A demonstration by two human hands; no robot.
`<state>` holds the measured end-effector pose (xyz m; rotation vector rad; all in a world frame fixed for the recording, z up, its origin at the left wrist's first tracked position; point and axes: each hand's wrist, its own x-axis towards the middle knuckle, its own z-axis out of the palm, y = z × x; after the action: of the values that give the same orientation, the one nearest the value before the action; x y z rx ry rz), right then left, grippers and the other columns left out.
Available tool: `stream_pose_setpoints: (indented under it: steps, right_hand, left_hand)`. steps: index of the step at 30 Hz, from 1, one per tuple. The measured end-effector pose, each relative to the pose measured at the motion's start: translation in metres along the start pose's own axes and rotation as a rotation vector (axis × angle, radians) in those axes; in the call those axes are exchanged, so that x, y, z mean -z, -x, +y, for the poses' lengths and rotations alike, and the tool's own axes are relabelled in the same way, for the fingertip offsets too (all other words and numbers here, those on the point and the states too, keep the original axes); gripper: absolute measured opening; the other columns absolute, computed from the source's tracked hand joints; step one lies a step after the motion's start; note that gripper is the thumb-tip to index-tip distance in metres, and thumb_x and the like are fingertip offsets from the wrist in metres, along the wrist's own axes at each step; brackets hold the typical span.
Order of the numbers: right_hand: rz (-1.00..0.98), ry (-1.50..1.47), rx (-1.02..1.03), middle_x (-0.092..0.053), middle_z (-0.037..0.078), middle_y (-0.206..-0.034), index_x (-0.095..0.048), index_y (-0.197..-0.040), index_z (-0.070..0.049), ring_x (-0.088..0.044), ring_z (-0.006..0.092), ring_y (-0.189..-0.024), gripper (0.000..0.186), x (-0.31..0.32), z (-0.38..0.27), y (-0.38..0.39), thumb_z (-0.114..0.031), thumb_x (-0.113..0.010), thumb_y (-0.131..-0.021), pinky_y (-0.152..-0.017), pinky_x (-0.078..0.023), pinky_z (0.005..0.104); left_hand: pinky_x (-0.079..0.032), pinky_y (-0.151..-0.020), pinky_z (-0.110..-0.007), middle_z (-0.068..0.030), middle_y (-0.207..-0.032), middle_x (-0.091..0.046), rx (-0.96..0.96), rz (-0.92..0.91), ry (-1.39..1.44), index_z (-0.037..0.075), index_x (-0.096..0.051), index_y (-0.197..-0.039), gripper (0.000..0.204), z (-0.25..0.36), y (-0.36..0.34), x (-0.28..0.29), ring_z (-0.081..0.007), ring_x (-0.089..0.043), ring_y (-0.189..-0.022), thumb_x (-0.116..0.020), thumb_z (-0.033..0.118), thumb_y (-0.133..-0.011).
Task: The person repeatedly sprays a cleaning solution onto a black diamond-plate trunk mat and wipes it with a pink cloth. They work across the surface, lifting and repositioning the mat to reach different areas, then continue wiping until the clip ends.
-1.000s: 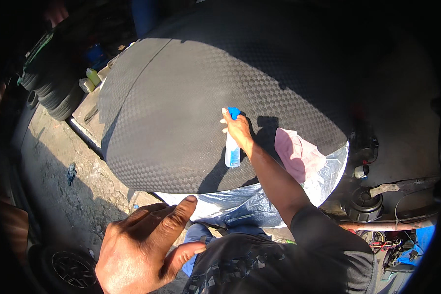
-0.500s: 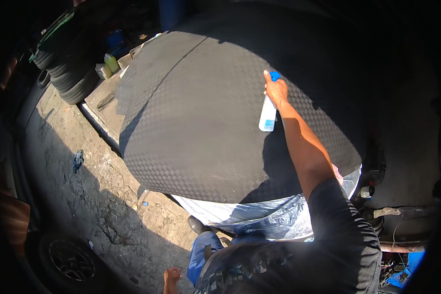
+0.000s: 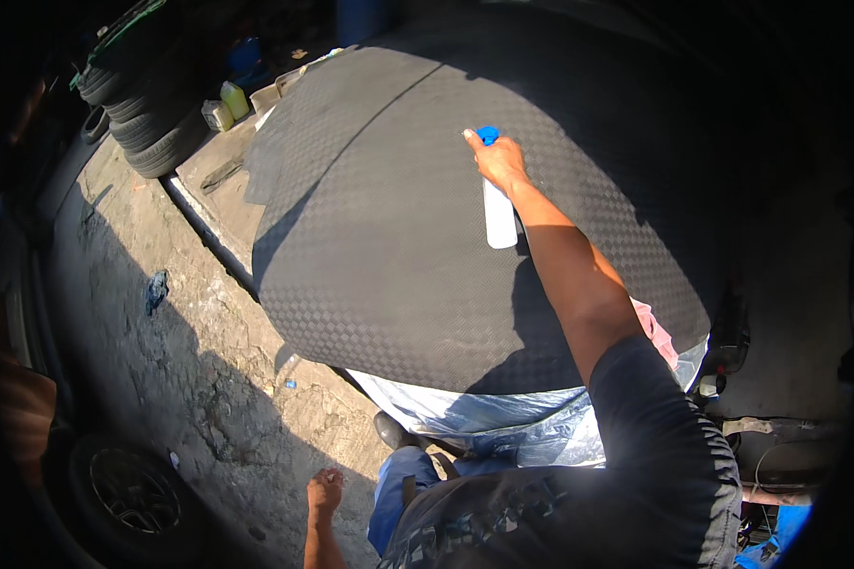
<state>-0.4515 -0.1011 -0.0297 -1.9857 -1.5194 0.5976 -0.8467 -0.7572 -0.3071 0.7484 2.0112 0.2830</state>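
Note:
My right hand [image 3: 499, 161] is wrapped round the neck of a white spray bottle [image 3: 499, 216] with a blue spray head [image 3: 488, 135]. The bottle is held over a large black rubber mat [image 3: 399, 237] with a raised checkered pattern; whether its base touches the mat I cannot tell. Low on the left, my left hand [image 3: 324, 489] hangs beside my leg above the concrete, fingers curled in, with nothing showing in it. A pink cloth [image 3: 655, 332] lies at the mat's right edge, partly behind my right arm.
Silvery plastic sheeting [image 3: 503, 422] hangs below the mat's near edge. Several stacked tyres [image 3: 152, 142] and a jug of yellow-green liquid [image 3: 234, 100] stand at the far left. A wheel [image 3: 133, 488] is at the lower left on cracked concrete [image 3: 228, 408]. Cables and a blue sheet [image 3: 783, 531] lie lower right.
My right hand has shifted left over the mat with the spray bottle. My left hand has risen slightly. More of the pink cloth shows, and the whole view has shifted a little.

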Motion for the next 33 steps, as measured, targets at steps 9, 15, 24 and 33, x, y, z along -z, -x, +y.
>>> stream_pose_setpoints:
  steps: [9,15,24,33]
  right_hand:
    - [-0.208,-0.108,0.063,-0.074,0.016,-0.080,-0.074,-0.077,-0.001,-0.073,0.0308,-0.078,0.063,-0.024,-0.012,0.070,-0.060,-0.072,-0.098,-0.075,-0.057,0.0479]
    - [-0.285,-0.026,0.080,-0.068,0.007,-0.068,-0.074,-0.078,-0.005,-0.068,0.0198,-0.066,0.059,-0.023,0.019,0.126,-0.060,-0.074,-0.099,-0.063,-0.053,0.0405]
    - [-0.371,-0.092,0.101,-0.077,0.028,-0.096,-0.073,-0.107,0.006,-0.078,0.0434,-0.094,0.081,0.006,0.070,0.261,-0.073,-0.055,-0.104,-0.080,-0.059,0.0543]
    - [-0.790,0.025,0.336,-0.055,0.030,-0.157,-0.048,-0.160,-0.003,-0.068,0.0410,-0.128,0.091,0.075,0.242,0.347,-0.065,-0.073,-0.098,-0.116,-0.048,0.0469]
  left_hand:
    - [-0.060,-0.080,-0.041,-0.0178,-0.093,-0.080,-0.235,0.064,-0.021,0.002,-0.076,-0.124,0.036,0.090,0.012,0.020,-0.0300,-0.079,-0.088,-0.075,0.029,-0.100]
    - [-0.059,-0.075,-0.039,-0.0151,-0.088,-0.078,-0.502,-0.001,0.199,0.003,-0.072,-0.132,0.037,0.231,0.034,-0.002,-0.0243,-0.075,-0.076,-0.075,0.026,-0.103]
    - [-0.041,-0.123,-0.051,-0.0336,-0.164,-0.039,-0.890,0.082,0.291,0.000,-0.026,-0.167,0.102,0.430,0.070,-0.094,-0.0492,-0.048,-0.145,-0.087,0.022,-0.088]
    - [-0.053,-0.066,-0.035,-0.0100,-0.076,-0.071,-0.583,0.283,0.478,0.001,-0.074,-0.100,0.037,0.314,0.062,-0.163,-0.0162,-0.062,-0.067,-0.085,0.036,-0.097]
